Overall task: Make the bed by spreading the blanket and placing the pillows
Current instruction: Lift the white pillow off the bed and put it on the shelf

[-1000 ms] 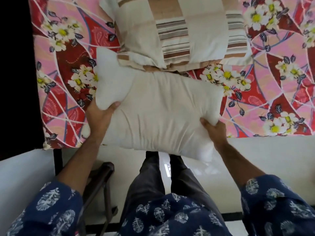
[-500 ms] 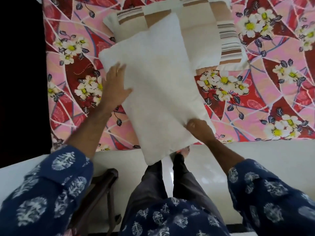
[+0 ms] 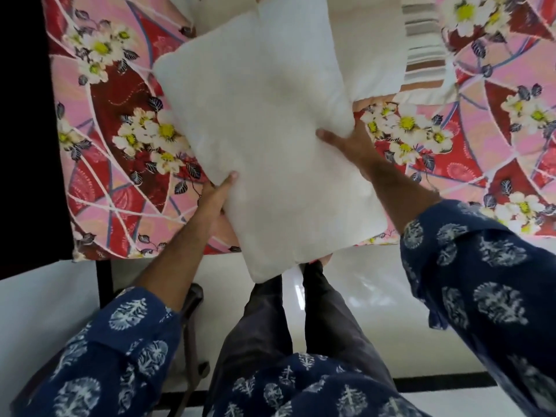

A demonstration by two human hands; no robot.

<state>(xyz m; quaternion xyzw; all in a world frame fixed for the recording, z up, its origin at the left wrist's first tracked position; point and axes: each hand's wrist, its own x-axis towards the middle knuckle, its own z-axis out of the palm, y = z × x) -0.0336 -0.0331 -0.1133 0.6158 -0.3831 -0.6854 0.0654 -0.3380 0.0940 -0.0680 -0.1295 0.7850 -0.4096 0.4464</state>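
Handling characteristics: the white pillow (image 3: 270,139) is judged light, soft and compressible, with a matte fabric cover that is unlikely to slip. It carries no case, and it dents where the fingers bear on it, so the filling yields readily. It is not fragile. Support at two opposite long edges is advised, since a one-sided hold would probably let the free end sag.

Grip state: the left hand (image 3: 215,197) holds the pillow at its lower left edge, thumb on the upper face and fingers hidden underneath. The right hand (image 3: 352,142) holds the right edge, fingers pressed into the fabric so that it puckers. Both hands are closed on the pillow.

Position relative to the grip: the pillow spans between the two hands, tilted. Its far end lies over a striped pillow (image 3: 421,52) that already rests on the bed. Its near corner projects past the bed edge toward the person's legs. The floral blanket (image 3: 120,121) covers the bed beneath it. Whether the pillow's underside touches the blanket cannot be determined.
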